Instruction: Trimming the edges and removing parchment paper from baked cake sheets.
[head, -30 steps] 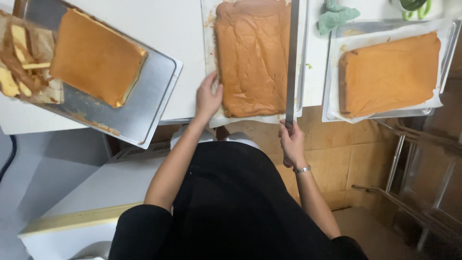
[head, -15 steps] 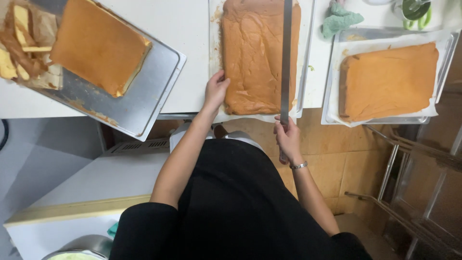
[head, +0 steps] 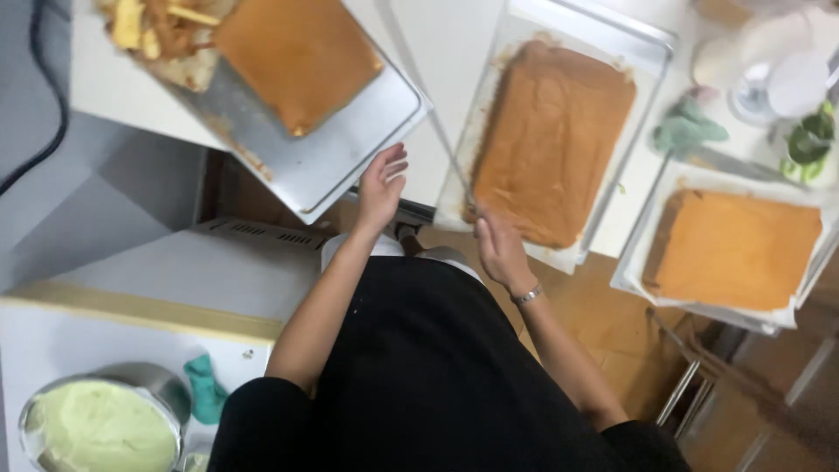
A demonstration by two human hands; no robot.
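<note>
Bench (head: 437,52) carries three sponge sheets; the middle sheet (head: 551,140) lies at its near edge. Right hand (head: 500,249) grips a long knife (head: 459,170) beside it, left hand (head: 382,183) hovers open. Trimming seems underway; steadying the sheet likely follows.

The long blade (head: 428,131) is a faint streak here, motion-blurred, its handle lost behind the right hand (head: 500,249), so the grip itself can't be read. The scrap pile (head: 170,31) at the table's far left corner is cut off by the top edge. The cluttered far right corner is all haze: pale round things (head: 773,74) too blurred to name, and a green something (head: 808,144) half out of frame. The bowl of pale green cream (head: 100,424) is clipped at the bottom edge. The metal rack (head: 743,393) on the lower right smears into brown.
</note>
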